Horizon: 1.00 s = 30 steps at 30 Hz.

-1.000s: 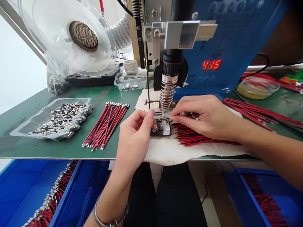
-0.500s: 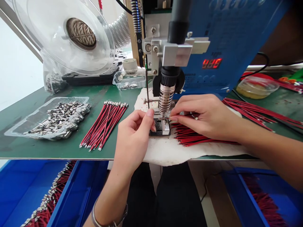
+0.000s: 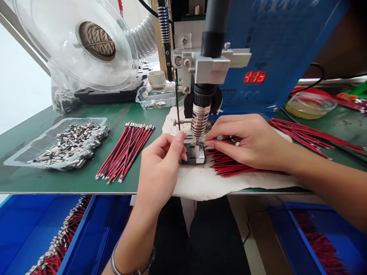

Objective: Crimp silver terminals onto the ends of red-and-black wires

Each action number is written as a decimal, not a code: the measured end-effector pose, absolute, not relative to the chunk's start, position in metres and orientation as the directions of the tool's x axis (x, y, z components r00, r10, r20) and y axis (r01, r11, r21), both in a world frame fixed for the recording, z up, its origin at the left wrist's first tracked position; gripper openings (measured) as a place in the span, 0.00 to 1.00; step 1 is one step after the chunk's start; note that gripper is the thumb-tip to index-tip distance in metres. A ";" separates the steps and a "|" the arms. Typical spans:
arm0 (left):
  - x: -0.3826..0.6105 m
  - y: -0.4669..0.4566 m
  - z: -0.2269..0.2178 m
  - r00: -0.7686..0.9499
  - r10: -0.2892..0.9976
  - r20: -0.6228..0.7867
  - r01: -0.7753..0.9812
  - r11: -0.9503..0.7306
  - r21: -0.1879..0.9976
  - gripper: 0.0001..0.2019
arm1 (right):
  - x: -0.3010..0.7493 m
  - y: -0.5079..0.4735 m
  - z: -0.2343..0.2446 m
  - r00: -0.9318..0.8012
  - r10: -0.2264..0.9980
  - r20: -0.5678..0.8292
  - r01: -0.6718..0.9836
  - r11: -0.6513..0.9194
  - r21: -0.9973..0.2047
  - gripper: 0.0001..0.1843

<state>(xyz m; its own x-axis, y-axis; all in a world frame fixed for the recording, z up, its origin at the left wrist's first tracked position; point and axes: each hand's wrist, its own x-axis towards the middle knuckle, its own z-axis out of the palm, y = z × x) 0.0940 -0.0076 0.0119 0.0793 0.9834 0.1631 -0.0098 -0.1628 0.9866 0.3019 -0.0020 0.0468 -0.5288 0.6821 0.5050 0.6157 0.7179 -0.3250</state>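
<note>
My left hand [image 3: 162,158] is closed in a pinch at the left edge of a small black fixture plate [image 3: 189,154]; whatever lies between its fingertips is hidden. From the right, my right hand [image 3: 243,139] pinches thumb against forefinger beside the soldering machine's tip, on something too small to make out. The soldering head [image 3: 200,118], with a coiled metal spring, points straight down between both hands. Its tip is close over a pale metal block [image 3: 200,152] on the fixture. Under my right hand, a bundle of red and black wires [image 3: 229,164] rests on a white cloth [image 3: 206,183].
A clear tray of metal connectors [image 3: 71,145] stands left, beside wires with metal ends [image 3: 126,152]. The blue machine housing [image 3: 275,49] rises behind. More red-black wires [image 3: 304,133] lie right. Blue bins [image 3: 94,229] sit below the table edge; a clear reel [image 3: 57,46] stands back left.
The soldering head has come down slightly between my hands. Both hands keep nearly the same place and pinch.
</note>
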 end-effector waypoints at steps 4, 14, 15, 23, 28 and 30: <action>0.094 -0.008 0.012 0.080 0.984 0.160 -0.009 -0.160 0.987 0.19 | 0.303 -0.002 0.046 -0.539 0.663 0.520 0.607 0.733 -0.307 0.07; 0.096 -0.009 0.013 0.056 0.982 0.179 -0.018 -0.178 0.984 0.20 | 0.306 -0.001 0.043 -0.557 0.621 0.552 0.601 0.760 -0.248 0.07; 0.096 -0.009 0.013 0.057 0.982 0.180 -0.017 -0.179 0.984 0.20 | 0.306 -0.001 0.043 -0.558 0.619 0.553 0.604 0.760 -0.241 0.07; 0.097 -0.008 0.011 0.044 0.976 0.212 -0.004 -0.212 0.977 0.19 | 0.304 0.001 0.041 -0.572 0.568 0.592 0.575 0.792 -0.204 0.05; 0.098 -0.009 0.010 0.004 0.967 0.253 -0.011 -0.253 0.967 0.18 | 0.304 -0.001 0.042 -0.564 0.529 0.633 0.577 0.802 -0.156 0.05; 0.098 -0.011 0.011 -0.052 0.959 0.280 -0.004 -0.280 0.960 0.18 | 0.304 -0.004 0.044 -0.564 0.494 0.661 0.571 0.812 -0.119 0.05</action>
<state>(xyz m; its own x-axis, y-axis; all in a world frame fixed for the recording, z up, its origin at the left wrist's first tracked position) 0.0982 -0.0111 0.0114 -0.0518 0.9587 0.2796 -0.0037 -0.2801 0.9600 0.3037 -0.0035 0.0437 -0.5642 0.4943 0.6614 0.5715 0.8119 -0.1193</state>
